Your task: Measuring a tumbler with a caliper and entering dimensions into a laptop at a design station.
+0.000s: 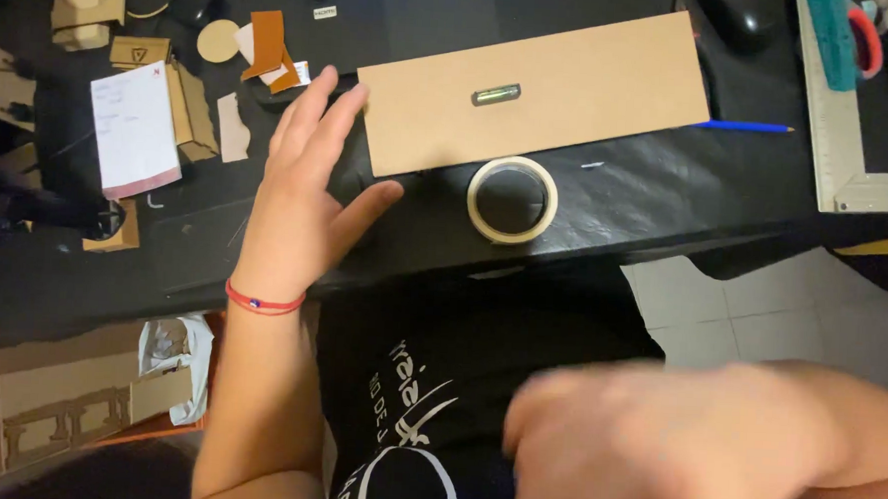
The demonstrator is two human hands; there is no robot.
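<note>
1. Lying at the far left of the black-covered bench (666,204) are a white paper slip with a pink lower edge (135,126) and several small tan cardboard offcuts (196,109), pushed aside, I judge, so the middle stays free for work.
2. Reaching over the near edge of the bench, the left hand (301,198) hangs open just above or on the surface, I cannot tell which, fingers spread and pointing far, thumb splayed to the right; it grips nothing. A red cord bracelet (262,301) circles its wrist, and the forearm rises steeply from the lap.
3. Its fingertips (346,101) sit at the left end of the long flat rectangle of brown cardboard (571,80), touching or just short of it, which reads as a pose to steady or slide the board.
4. A small greenish metal-edged level vial (496,95) rests on the middle of the board, probably set there to keep it at hand.
5. A cream roll of masking tape (512,200) lies flat just near of the board, within easy reach.
6. A blue pencil (744,126) pokes out beyond the board's right end; a pale metal square ruler (838,147) lies far right.
7. The right hand (645,443) is low over the lap, near and right, too blurred to say whether it is open or closed.
</note>
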